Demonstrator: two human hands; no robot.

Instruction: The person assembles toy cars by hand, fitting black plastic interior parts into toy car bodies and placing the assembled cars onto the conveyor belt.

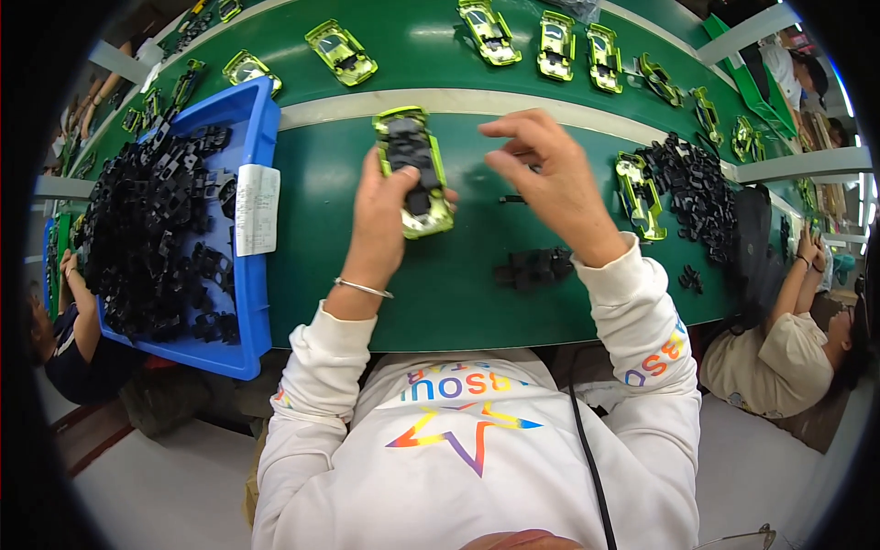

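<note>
In my left hand is a lime-green toy car body, its underside up. Black plastic parts fill its hollow, and my thumb presses on them. To the right, my right hand hovers over the table with thumb and fingers apart, no object visible in its grip. A small dark piece shows by its palm; I cannot tell whether the hand touches it. Below that hand, black plastic parts lie on the green table. Another lime-green car body rests to the right.
At the left stands a blue bin heaped with black plastic parts; a paper label hangs on its rim. More black parts are piled at the right. Several green car bodies line the far belt. People sit on both sides.
</note>
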